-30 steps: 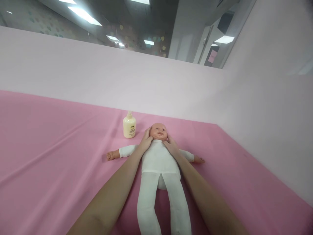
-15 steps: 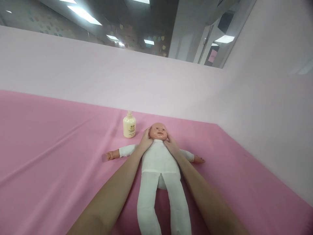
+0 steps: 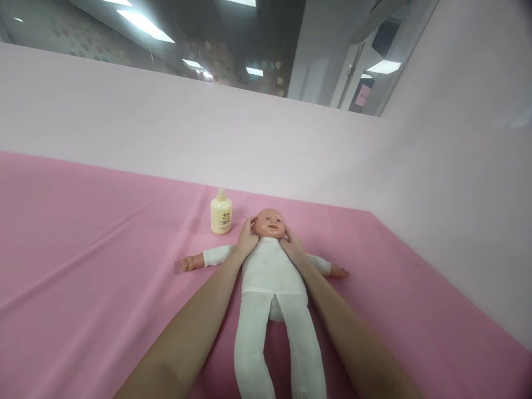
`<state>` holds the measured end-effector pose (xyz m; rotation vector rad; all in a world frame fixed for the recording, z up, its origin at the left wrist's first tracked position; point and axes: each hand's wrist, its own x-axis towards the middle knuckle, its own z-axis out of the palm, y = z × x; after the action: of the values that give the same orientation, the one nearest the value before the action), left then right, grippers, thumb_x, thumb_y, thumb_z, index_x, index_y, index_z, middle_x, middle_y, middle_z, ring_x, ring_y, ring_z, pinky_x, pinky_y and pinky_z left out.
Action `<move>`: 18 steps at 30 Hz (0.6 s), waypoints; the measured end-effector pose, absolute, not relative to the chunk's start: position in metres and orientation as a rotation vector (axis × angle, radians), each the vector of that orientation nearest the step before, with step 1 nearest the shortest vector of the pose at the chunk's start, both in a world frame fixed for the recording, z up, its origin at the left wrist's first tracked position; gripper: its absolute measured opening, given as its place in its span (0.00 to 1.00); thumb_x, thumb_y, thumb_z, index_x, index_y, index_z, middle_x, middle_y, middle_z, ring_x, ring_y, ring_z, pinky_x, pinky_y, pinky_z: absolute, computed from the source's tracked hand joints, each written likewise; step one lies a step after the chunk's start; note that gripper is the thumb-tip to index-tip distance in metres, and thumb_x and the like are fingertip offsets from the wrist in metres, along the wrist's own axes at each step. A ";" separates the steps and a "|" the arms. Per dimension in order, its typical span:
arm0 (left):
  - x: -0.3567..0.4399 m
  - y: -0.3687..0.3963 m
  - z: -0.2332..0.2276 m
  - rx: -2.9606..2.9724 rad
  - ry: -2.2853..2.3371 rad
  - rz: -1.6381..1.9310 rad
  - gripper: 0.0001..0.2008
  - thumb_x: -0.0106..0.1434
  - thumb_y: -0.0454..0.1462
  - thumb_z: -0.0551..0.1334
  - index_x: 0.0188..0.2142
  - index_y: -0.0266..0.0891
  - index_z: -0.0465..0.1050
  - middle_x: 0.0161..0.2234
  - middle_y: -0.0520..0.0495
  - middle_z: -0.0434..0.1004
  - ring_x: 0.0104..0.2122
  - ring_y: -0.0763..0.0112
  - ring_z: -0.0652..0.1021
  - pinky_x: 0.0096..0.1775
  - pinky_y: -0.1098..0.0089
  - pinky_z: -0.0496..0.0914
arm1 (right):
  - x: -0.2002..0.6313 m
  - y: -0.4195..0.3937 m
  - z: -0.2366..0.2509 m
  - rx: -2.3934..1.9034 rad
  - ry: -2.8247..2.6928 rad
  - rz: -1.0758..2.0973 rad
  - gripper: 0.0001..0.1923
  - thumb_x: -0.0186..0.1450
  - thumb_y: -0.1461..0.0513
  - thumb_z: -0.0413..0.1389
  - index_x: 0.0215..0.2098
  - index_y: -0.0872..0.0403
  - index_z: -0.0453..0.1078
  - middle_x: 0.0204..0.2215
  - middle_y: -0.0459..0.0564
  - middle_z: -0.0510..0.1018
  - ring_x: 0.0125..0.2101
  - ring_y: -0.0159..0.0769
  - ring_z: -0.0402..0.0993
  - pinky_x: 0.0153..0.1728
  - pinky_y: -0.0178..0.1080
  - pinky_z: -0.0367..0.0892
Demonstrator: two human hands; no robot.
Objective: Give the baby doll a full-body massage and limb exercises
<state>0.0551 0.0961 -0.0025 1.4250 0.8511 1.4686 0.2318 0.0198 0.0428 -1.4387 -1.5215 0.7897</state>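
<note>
Head view: a soft white-bodied doll [image 3: 271, 277] with a smooth plastic head lies face-up on the pink sheet [image 3: 83, 249] — left hand [image 3: 246, 239] and right hand [image 3: 293, 247] cup its cheeks, fingers spread. A rounded cream bottle [image 3: 221, 213] stands just beside.

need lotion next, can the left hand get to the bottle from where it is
Probably yes: the left hand rests at the doll's cheek, and the bottle stands upright just beyond it on the pink sheet, nothing between.
</note>
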 end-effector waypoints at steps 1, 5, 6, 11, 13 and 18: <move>0.055 0.096 -0.001 1.425 0.856 1.465 0.30 0.50 0.24 0.60 0.53 0.41 0.66 0.54 0.41 0.71 0.58 0.56 0.69 0.62 0.50 0.60 | 0.232 0.021 0.042 -1.449 -1.530 0.785 0.35 0.60 0.58 0.53 0.66 0.55 0.57 0.26 0.46 0.78 0.27 0.37 0.71 0.31 0.38 0.66; 0.054 0.094 0.002 1.419 0.874 1.454 0.28 0.53 0.26 0.59 0.54 0.42 0.67 0.54 0.43 0.72 0.58 0.56 0.69 0.62 0.49 0.60 | 0.233 0.023 0.040 -1.456 -1.527 0.796 0.35 0.60 0.57 0.53 0.65 0.52 0.58 0.27 0.45 0.79 0.27 0.36 0.72 0.31 0.38 0.66; 0.054 0.094 0.003 1.417 0.879 1.454 0.27 0.54 0.26 0.59 0.54 0.42 0.67 0.54 0.43 0.72 0.58 0.57 0.69 0.61 0.49 0.60 | 0.233 0.024 0.040 -1.459 -1.525 0.800 0.35 0.60 0.58 0.53 0.65 0.52 0.58 0.28 0.45 0.79 0.27 0.37 0.73 0.32 0.38 0.66; 0.055 0.093 0.004 1.406 0.910 1.462 0.22 0.57 0.30 0.59 0.52 0.42 0.68 0.54 0.43 0.72 0.57 0.56 0.70 0.61 0.49 0.62 | 0.234 0.027 0.037 -1.353 -1.508 0.768 0.30 0.61 0.61 0.50 0.63 0.51 0.62 0.46 0.49 0.80 0.44 0.40 0.76 0.48 0.42 0.68; 0.055 0.093 0.004 1.403 0.918 1.466 0.21 0.58 0.31 0.58 0.52 0.41 0.69 0.54 0.43 0.72 0.57 0.57 0.70 0.60 0.50 0.62 | 0.235 0.029 0.034 -1.323 -1.513 0.744 0.29 0.62 0.61 0.50 0.62 0.50 0.63 0.53 0.48 0.76 0.51 0.40 0.73 0.54 0.43 0.65; 0.054 0.091 0.005 1.403 0.934 1.473 0.18 0.63 0.35 0.56 0.53 0.41 0.69 0.53 0.44 0.72 0.57 0.60 0.69 0.61 0.52 0.61 | 0.238 0.035 0.026 -1.338 -1.490 0.665 0.24 0.69 0.56 0.44 0.60 0.52 0.66 0.56 0.50 0.74 0.57 0.39 0.68 0.61 0.45 0.59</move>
<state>0.0536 0.0911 0.0048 1.4027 0.9340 1.4726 0.2379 0.0350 0.0261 -1.3378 -1.4904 0.6654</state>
